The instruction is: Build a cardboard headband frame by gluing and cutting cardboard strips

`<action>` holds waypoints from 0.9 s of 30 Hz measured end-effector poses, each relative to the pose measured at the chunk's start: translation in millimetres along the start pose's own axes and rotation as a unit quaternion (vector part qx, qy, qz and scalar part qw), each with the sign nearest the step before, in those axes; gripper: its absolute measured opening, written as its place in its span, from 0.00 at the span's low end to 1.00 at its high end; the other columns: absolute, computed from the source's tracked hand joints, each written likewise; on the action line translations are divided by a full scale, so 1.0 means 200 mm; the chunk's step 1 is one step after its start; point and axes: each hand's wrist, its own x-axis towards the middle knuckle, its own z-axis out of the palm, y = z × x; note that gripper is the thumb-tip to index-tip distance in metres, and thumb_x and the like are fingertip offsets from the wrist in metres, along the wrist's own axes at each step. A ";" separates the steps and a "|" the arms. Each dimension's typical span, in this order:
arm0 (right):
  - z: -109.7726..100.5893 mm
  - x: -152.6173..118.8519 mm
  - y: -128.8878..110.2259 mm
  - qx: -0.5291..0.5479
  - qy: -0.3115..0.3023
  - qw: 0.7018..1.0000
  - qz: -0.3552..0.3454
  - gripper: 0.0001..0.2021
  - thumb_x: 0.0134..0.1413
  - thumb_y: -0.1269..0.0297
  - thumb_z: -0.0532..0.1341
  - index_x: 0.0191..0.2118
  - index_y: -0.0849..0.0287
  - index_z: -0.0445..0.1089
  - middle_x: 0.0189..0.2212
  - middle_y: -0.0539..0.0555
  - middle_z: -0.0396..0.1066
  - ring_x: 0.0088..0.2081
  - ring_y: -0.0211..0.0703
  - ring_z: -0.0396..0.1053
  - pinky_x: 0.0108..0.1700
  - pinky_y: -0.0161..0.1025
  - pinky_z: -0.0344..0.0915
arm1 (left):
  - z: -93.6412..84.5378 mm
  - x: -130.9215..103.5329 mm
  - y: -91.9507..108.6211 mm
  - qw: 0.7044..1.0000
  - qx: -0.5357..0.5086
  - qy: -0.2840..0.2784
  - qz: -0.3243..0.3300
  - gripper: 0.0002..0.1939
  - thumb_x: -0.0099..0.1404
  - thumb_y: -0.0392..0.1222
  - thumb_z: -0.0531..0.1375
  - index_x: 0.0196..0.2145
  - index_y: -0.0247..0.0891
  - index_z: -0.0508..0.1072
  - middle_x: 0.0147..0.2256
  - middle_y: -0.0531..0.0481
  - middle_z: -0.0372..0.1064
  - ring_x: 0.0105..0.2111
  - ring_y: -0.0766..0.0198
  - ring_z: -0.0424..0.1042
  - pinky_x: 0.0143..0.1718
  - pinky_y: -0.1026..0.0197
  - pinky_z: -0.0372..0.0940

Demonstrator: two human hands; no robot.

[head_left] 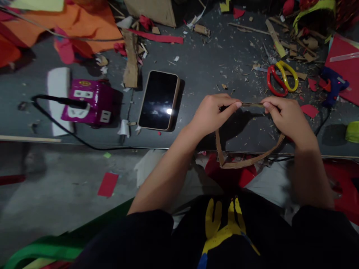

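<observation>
Both my hands pinch a long, narrow strip of brown cardboard (246, 163) above the table's front edge. My left hand (214, 113) is closed on it between thumb and fingers. A short way to the right, my right hand (286, 114) grips it the same way, with a short span stretched between the two. The rest of the strip hangs down in a loop towards me, with a sharp bend at its lower left. Scissors (280, 78) with one red and one yellow handle lie just beyond my right hand.
A phone (159, 100) lies left of my hands, beside a purple power socket block (92, 101) with a black cable. At right are a blue glue gun (335, 85) and red sheets (343, 65). Cardboard scraps (131, 59) and orange material (92, 26) lie towards the back.
</observation>
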 end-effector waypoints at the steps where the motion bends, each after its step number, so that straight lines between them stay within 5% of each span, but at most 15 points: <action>1: 0.00 0.00 0.00 -0.001 -0.001 1.000 0.001 0.11 0.64 0.64 0.53 0.38 0.52 0.73 0.30 0.53 0.75 0.35 0.46 0.72 0.39 0.42 0.63 | 0.00 0.00 0.00 1.000 0.001 -0.001 -0.001 0.18 0.71 0.50 0.54 0.38 0.38 0.81 0.33 0.49 0.77 0.34 0.65 0.74 0.37 0.63 0.64; 27: -0.01 0.00 -0.01 -0.003 -0.010 1.000 -0.007 0.11 0.64 0.63 0.53 0.37 0.51 0.73 0.31 0.53 0.76 0.34 0.49 0.71 0.39 0.44 0.61 | -0.02 0.00 0.01 1.000 0.013 0.001 -0.002 0.15 0.71 0.49 0.55 0.37 0.39 0.79 0.31 0.50 0.75 0.34 0.64 0.74 0.40 0.61 0.66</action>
